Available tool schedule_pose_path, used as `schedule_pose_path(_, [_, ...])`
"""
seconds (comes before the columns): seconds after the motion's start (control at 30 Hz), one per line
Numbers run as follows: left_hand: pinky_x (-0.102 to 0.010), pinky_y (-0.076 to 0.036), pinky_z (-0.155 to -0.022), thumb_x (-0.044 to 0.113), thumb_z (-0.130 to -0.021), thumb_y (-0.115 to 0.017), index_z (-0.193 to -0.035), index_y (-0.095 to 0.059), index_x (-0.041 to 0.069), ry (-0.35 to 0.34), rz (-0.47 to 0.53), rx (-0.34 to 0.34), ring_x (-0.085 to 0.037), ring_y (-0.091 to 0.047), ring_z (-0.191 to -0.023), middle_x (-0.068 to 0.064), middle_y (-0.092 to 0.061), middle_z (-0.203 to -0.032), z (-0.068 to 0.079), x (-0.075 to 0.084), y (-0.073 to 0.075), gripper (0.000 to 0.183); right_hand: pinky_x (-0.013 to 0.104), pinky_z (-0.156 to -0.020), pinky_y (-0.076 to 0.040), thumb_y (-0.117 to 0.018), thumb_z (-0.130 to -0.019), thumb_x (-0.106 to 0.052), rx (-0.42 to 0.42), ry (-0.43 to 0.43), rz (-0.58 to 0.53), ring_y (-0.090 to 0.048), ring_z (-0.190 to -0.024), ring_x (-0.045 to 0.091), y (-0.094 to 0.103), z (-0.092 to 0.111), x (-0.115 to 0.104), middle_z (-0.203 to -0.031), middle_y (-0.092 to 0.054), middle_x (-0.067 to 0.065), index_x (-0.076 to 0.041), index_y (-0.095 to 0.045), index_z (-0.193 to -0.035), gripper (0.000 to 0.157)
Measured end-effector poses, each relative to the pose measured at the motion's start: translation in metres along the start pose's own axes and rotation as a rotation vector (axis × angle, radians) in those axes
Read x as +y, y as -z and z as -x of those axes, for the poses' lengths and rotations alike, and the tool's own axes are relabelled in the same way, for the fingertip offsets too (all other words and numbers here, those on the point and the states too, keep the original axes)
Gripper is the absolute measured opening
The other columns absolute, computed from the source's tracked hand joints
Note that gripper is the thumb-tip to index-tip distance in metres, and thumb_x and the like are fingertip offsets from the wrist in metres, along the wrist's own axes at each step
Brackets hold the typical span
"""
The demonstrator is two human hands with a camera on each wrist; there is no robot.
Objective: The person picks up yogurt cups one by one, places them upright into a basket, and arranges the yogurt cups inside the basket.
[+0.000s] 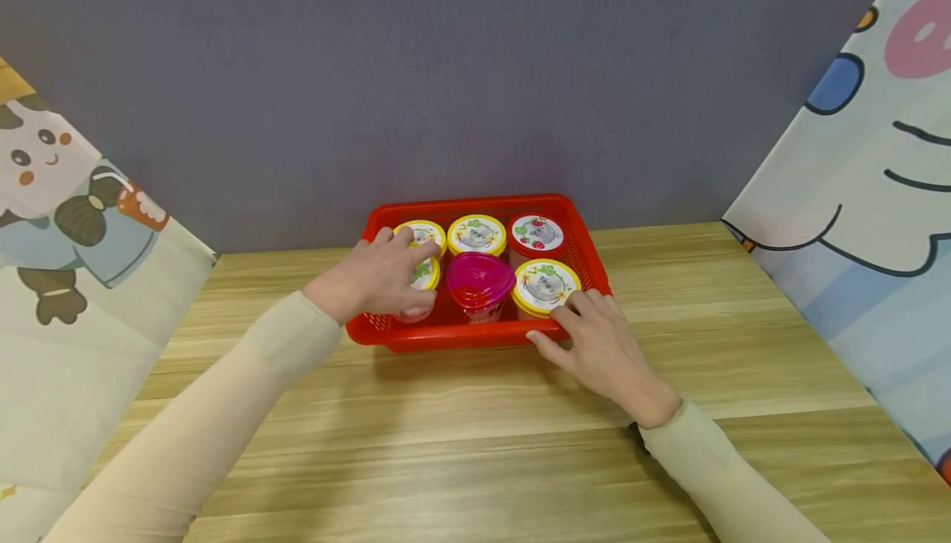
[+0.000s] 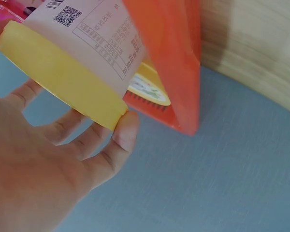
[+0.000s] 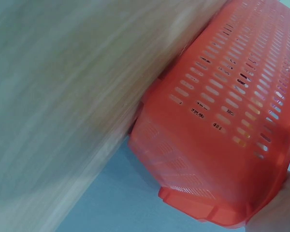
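Observation:
A red plastic basket (image 1: 475, 337) stands on the table against the grey partition, with several lidded tubs inside. My left hand (image 1: 375, 275) reaches over its left side and grips the front-left tub (image 2: 63, 72) by its yellow lid; the left wrist view shows thumb and fingers spread around the lid's edge, with printed text and a QR code on the tub's side. My right hand (image 1: 602, 349) holds the front-right corner of the basket, fingers over the rim beside a yellow-lidded tub (image 1: 546, 285), thumb at the front. In the right wrist view that hand (image 3: 275, 208) is mostly cut off.
Between the front tubs sits a container with a magenta, heart-like lid (image 1: 480, 280). Behind are a yellow-lidded tub (image 1: 476, 234) and a red-lidded tub (image 1: 537, 233). Cartoon-printed panels (image 1: 74, 221) flank the wooden table (image 1: 461, 452), and the grey partition (image 1: 475, 89) rises behind the basket.

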State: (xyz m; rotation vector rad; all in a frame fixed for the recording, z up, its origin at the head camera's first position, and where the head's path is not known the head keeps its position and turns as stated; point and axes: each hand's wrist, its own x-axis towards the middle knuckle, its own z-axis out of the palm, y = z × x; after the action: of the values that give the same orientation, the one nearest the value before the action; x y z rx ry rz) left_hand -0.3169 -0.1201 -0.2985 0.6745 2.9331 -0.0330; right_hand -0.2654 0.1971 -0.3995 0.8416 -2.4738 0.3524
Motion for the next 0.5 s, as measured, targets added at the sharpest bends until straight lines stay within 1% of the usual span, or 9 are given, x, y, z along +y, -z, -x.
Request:
schedule_pose_path(0.1, [-0.059,-0.046,-0.091,0.043,-0.08,-0.059,-0.147,-0.048,0.024,-0.005,0.008,-0.009,-0.037,-0.045,-0.117,-0.017,-0.046,-0.141,-0.0007,0.0006,-0.0036,0.07,0.035,-0.07,-0.035,-0.068,-0.091,-0.051,0.0,0.003,0.005,-0.046,-0.079,0.026,0.0,0.0005,0.0006,-0.086,-0.054,0.007,-0.007,-0.073,-0.096,0.045])
schedule_pose_path(0.23, [-0.06,-0.045,-0.093,0.042,-0.08,-0.059,-0.145,-0.049,0.024,-0.009,0.02,-0.019,-0.038,-0.045,-0.119,-0.016,-0.045,-0.141,-0.0015,0.0013,-0.0074,0.068,0.035,-0.069,-0.035,-0.071,-0.09,-0.049,0.003,0.002,0.008,-0.046,-0.079,0.026,-0.0003,0.0009,0.001,-0.086,-0.054,0.007,-0.007,-0.073,-0.095,0.043])
schedule_pose_path(0.37, [-0.063,-0.042,-0.098,0.043,-0.082,-0.059,-0.146,-0.049,0.024,-0.005,0.037,-0.034,-0.04,-0.043,-0.125,-0.017,-0.043,-0.145,-0.0031,0.0015,-0.0093,0.067,0.035,-0.069,-0.035,-0.071,-0.089,-0.048,-0.002,-0.003,0.005,-0.046,-0.079,0.026,0.0006,0.0006,0.0007,-0.086,-0.054,0.007,-0.007,-0.073,-0.095,0.042])
schedule_pose_path(0.5, [-0.066,-0.038,-0.103,0.044,-0.083,-0.061,-0.148,-0.048,0.024,0.012,0.051,-0.059,-0.041,-0.04,-0.129,-0.017,-0.04,-0.148,-0.0047,0.0012,-0.0106,0.069,0.035,-0.069,-0.034,-0.071,-0.089,-0.049,-0.005,-0.001,0.006,-0.047,-0.079,0.026,0.0014,0.0003,0.0005,-0.086,-0.054,0.007,-0.007,-0.073,-0.095,0.042])
